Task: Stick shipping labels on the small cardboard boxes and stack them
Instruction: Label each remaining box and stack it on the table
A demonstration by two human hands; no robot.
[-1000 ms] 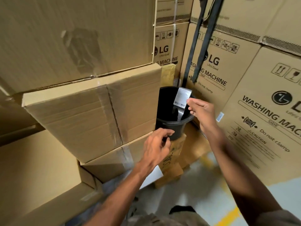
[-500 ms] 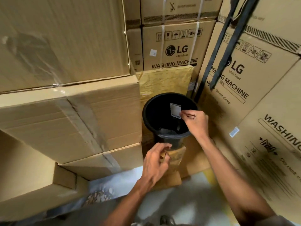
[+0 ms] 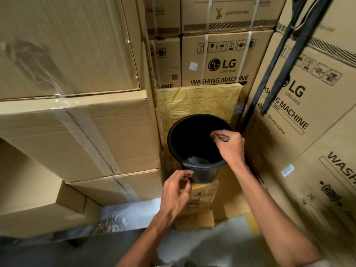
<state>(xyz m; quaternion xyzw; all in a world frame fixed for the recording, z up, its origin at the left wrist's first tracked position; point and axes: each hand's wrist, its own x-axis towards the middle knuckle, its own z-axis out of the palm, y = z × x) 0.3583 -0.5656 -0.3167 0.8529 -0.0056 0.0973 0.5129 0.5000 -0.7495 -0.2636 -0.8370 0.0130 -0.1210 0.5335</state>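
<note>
Small cardboard box [image 3: 200,199] stands on the floor under a black bin [image 3: 198,149], just beside the left hand [image 3: 176,193], whose loosely curled fingers hold nothing. It is probably light and stiff-walled; grip opposite side faces. Right hand [image 3: 229,145] hovers over the bin, fingertips pinched; any contents cannot be made out.

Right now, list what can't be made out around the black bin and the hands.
- Head view: the scraps at the bottom of the black bin sit in deep shadow, so what they are is unclear.
- Right hand: its pinched fingertips are too small and blurred to show whether they hold anything.
- Left hand: its curled fingers hide its palm.
- Small carton under the bin: its print is blurred.
</note>
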